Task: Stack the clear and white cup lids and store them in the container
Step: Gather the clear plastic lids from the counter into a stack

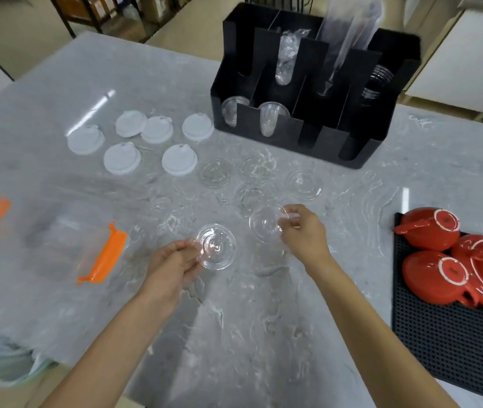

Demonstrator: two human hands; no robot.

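Holding one clear lid (216, 246) by its rim, my left hand (172, 262) pinches it at lower centre; my right hand (303, 231) pinches a second clear lid (265, 225) just beside it. Four more clear lids (303, 184) lie flat mid-frame on the marble table (234, 319), six white lids (122, 157) to their left. The black container (349, 148) stands at upper right. I judge these lids feather-light, thin, springy and slippery; rim grips between thumb and fingertips suit them, pressed gently to avoid cracking.
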